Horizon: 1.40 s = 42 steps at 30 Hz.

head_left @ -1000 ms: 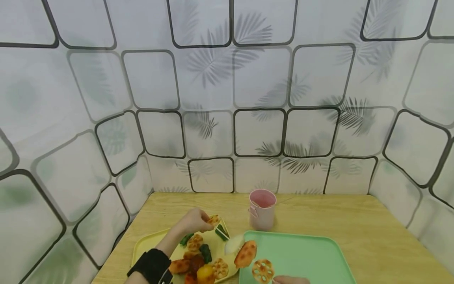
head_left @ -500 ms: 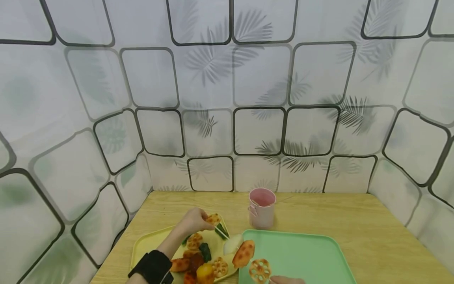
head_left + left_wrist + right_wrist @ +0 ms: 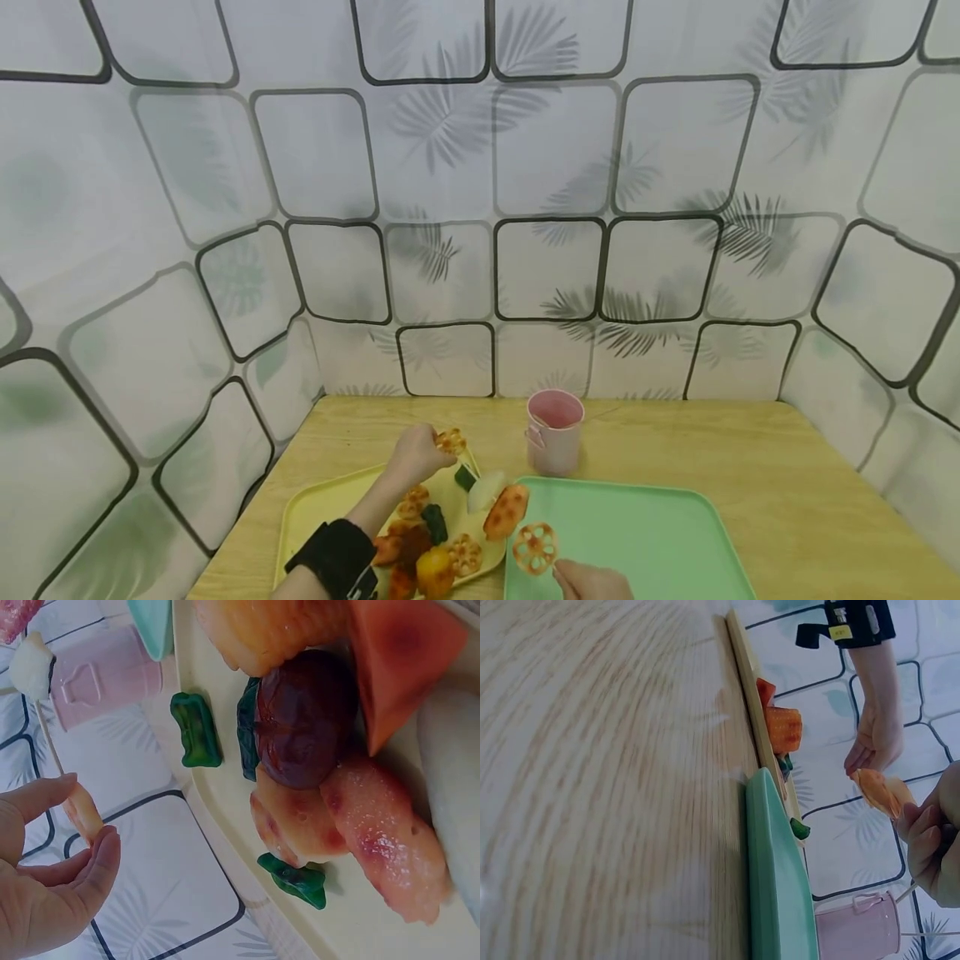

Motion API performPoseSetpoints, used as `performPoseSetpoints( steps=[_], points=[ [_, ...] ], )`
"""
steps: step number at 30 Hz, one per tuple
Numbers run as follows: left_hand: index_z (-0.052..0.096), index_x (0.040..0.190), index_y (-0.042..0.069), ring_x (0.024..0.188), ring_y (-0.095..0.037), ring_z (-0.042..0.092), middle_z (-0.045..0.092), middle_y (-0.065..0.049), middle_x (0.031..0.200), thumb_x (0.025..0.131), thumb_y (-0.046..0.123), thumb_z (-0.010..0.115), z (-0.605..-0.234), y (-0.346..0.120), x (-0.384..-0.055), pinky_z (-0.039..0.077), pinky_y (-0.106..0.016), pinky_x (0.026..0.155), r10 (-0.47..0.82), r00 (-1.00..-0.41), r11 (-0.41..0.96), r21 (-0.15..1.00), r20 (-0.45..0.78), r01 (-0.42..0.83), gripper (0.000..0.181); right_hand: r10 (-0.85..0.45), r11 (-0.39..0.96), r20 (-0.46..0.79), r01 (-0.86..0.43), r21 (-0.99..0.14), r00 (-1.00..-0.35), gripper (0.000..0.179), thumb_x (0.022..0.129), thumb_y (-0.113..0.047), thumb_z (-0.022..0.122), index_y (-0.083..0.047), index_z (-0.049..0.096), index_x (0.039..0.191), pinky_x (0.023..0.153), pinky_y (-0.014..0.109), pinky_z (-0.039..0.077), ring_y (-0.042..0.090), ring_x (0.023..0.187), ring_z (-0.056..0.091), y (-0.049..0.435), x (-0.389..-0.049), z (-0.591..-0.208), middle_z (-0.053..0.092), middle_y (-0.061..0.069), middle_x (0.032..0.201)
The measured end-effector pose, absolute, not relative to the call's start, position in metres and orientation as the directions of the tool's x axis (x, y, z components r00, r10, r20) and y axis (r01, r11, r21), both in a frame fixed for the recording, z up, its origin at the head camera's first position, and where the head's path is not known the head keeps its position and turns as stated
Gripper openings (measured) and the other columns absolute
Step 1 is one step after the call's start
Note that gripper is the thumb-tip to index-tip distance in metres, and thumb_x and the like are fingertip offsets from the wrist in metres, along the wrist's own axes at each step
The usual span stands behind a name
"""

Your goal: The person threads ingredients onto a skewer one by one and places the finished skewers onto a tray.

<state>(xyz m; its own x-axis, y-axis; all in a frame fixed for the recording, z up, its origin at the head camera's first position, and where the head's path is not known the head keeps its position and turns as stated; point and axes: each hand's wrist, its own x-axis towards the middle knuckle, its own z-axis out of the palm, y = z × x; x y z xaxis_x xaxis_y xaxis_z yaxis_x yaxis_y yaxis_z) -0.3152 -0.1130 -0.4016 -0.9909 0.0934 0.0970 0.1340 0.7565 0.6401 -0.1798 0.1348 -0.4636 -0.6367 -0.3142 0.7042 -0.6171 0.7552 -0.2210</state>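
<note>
My left hand (image 3: 420, 454) pinches a browned lotus root slice (image 3: 451, 441) between thumb and fingertips above the yellow tray (image 3: 302, 508). In the left wrist view, a thin skewer (image 3: 48, 739) runs from that slice to a white chunk (image 3: 31, 666). Farther along come a reddish-brown spotted piece (image 3: 507, 510), of unclear kind, and a second lotus root slice (image 3: 535, 548). Beside this second slice, my right hand (image 3: 596, 581) grips the skewer's near end over the green tray (image 3: 637, 533); the curled fingers show in the right wrist view.
Several toy foods lie on the yellow tray, among them a corn piece (image 3: 435, 572), a dark green piece (image 3: 434, 525) and another lotus slice (image 3: 465, 553). A pink bucket (image 3: 553, 446) holding sticks stands behind the trays. Patterned curtain (image 3: 450, 250) surrounds the wooden table (image 3: 787, 492).
My right hand has shifted slightly left and up, bringing the skewered pieces closer to my left hand. The left hand keeps its pinch on the lotus slice. The head view has tilted slightly.
</note>
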Motion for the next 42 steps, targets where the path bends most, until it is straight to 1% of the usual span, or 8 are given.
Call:
performPoseSetpoints(
  steps=[5, 11, 22, 27, 29, 32, 35, 42],
  points=[
    [0.023, 0.06, 0.015, 0.048, -0.011, 0.016, 0.014, 0.003, 0.057, 0.073, 0.011, 0.075, -0.4, -0.113, -0.316, 0.019, -0.027, 0.048, 0.098, -0.986, 0.75, 0.642, 0.132, 0.16, 0.053, -0.318, 0.71, 0.626, -0.616, -0.34, -0.712, 0.043, 0.076, -0.003, 0.069, -0.022, 0.033, 0.062, 0.045, 0.012, 0.021, -0.004, 0.048, 0.017, 0.136, -0.181, -0.458, 0.018, -0.019, 0.059],
    [0.025, 0.065, 0.014, 0.048, -0.012, 0.018, 0.018, 0.002, 0.057, 0.072, 0.004, 0.07, -0.395, -0.115, -0.314, 0.021, -0.029, 0.048, 0.1, -0.986, 0.728, 0.665, 0.137, 0.166, 0.046, -0.359, 0.671, 0.624, -0.657, -0.344, -0.694, 0.041, 0.077, -0.001, 0.067, -0.021, 0.035, 0.063, 0.044, 0.011, 0.021, -0.006, 0.047, 0.019, 0.139, -0.185, -0.458, 0.02, -0.02, 0.058],
    [0.027, 0.065, 0.014, 0.046, -0.011, 0.021, 0.02, 0.002, 0.057, 0.073, 0.008, 0.072, -0.399, -0.116, -0.307, 0.022, -0.027, 0.047, 0.134, -0.975, 0.739, 0.637, 0.179, 0.218, 0.046, -0.362, 0.615, 0.451, -0.573, -0.542, -0.815, 0.036, 0.087, -0.003, 0.057, -0.019, 0.038, 0.061, 0.043, 0.016, 0.027, -0.004, 0.044, 0.024, 0.143, -0.184, -0.454, 0.026, -0.019, 0.054],
    [0.027, 0.064, 0.015, 0.045, -0.011, 0.02, 0.02, 0.003, 0.055, 0.072, 0.007, 0.072, -0.401, -0.116, -0.305, 0.021, -0.027, 0.046, 0.14, -0.972, 0.725, 0.649, 0.19, 0.231, 0.046, -0.381, 0.625, 0.442, -0.579, -0.524, -0.812, 0.032, 0.088, -0.004, 0.057, -0.017, 0.044, 0.062, 0.044, 0.016, 0.029, -0.004, 0.044, 0.028, 0.144, -0.185, -0.454, 0.03, -0.018, 0.054],
    [0.038, 0.065, 0.011, 0.044, -0.01, 0.02, 0.021, 0.004, 0.053, 0.072, 0.007, 0.072, -0.401, -0.115, -0.302, 0.022, -0.026, 0.045, 0.15, -0.971, 0.717, 0.655, 0.188, 0.237, 0.035, -0.393, 0.632, 0.44, -0.585, -0.508, -0.807, 0.03, 0.088, -0.004, 0.058, -0.017, 0.046, 0.063, 0.046, 0.017, 0.029, -0.004, 0.045, 0.03, 0.143, -0.187, -0.452, 0.031, -0.018, 0.055],
    [0.056, 0.08, -0.002, 0.041, -0.009, 0.022, 0.026, 0.005, 0.049, 0.073, 0.009, 0.072, -0.401, -0.112, -0.298, 0.024, -0.024, 0.043, 0.158, -0.972, 0.705, 0.669, 0.175, 0.235, 0.02, -0.403, 0.636, 0.453, -0.6, -0.486, -0.795, 0.03, 0.087, -0.003, 0.058, -0.017, 0.045, 0.063, 0.046, 0.016, 0.028, -0.004, 0.046, 0.028, 0.141, -0.188, -0.451, 0.028, -0.018, 0.056],
    [0.058, 0.104, -0.011, 0.04, -0.008, 0.026, 0.032, 0.004, 0.05, 0.074, 0.011, 0.072, -0.401, -0.112, -0.295, 0.028, -0.024, 0.044, 0.152, -0.974, 0.702, 0.675, 0.168, 0.227, 0.04, -0.398, 0.633, 0.461, -0.601, -0.487, -0.793, 0.036, 0.086, -0.002, 0.058, -0.018, 0.037, 0.061, 0.045, 0.015, 0.024, -0.003, 0.046, 0.021, 0.138, -0.189, -0.451, 0.022, -0.019, 0.057],
    [0.059, 0.095, -0.007, 0.045, -0.011, 0.034, 0.045, -0.003, 0.058, 0.074, 0.013, 0.075, -0.405, -0.113, -0.287, 0.033, -0.026, 0.046, 0.137, -0.974, 0.698, 0.679, 0.182, 0.226, 0.033, -0.369, 0.626, 0.51, -0.613, -0.482, -0.777, 0.041, 0.084, -0.001, 0.061, -0.018, 0.032, 0.059, 0.044, 0.012, 0.02, -0.006, 0.047, 0.014, 0.133, -0.187, -0.455, 0.017, -0.019, 0.056]
  ],
)
